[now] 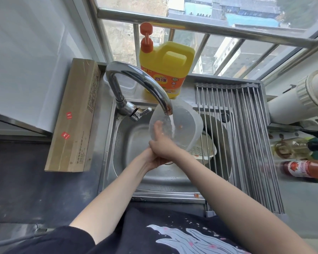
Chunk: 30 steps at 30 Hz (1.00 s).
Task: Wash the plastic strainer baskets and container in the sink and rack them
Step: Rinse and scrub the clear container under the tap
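Item: clear plastic container [187, 123], being held tilted under the running faucet [141, 79], over the sink [136, 143].

Right hand [162, 142]: reaching into the container, fingers spread flat against the inner wall, rubbing rather than grasping.

Left hand [154, 160]: lying just below the right hand, crossing under its wrist, apparently supporting the container's near rim; the fingers are hidden, so the grip cannot be told.

Strainer baskets [204, 149]: one white perforated basket is showing just beyond the right hand's far side, under the container and partly beneath the rack bars, sitting in the sink (a second one cannot be made out).

Roll-up drying rack [246, 134]: lying well to the right of both hands, holding nothing visible.

Progress, as a judgement: the wash is looking early; the container is being rinsed, an orange speck is clinging inside it, the basket is waiting, and nothing is racked.

Writing: yellow detergent jug [165, 68], standing beyond the hands on the sill, is bearing an orange label with Chinese characters, not clearly readable. Red sauce bottle [305, 169], far right, label blurred. Cardboard box [75, 114], left of the hands, print too small.
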Each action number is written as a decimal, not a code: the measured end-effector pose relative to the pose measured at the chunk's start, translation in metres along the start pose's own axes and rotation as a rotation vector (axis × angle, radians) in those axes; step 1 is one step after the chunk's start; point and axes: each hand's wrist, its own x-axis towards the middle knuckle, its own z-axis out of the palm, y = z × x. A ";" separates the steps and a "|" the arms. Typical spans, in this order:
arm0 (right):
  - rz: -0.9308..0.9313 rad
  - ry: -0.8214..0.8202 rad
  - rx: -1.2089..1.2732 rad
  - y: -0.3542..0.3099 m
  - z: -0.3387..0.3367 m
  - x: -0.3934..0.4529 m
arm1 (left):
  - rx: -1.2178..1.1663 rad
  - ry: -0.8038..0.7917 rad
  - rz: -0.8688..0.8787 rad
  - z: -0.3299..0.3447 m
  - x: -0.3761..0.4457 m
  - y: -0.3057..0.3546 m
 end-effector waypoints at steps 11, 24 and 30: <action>0.041 0.055 0.012 0.003 0.001 -0.004 | 0.018 0.089 -0.001 0.006 0.010 -0.013; -0.133 0.143 -1.074 0.058 -0.021 -0.036 | -0.049 0.232 0.056 -0.018 0.017 0.005; -0.013 0.072 -1.110 0.044 0.003 -0.047 | -0.175 0.156 0.115 -0.007 0.027 -0.005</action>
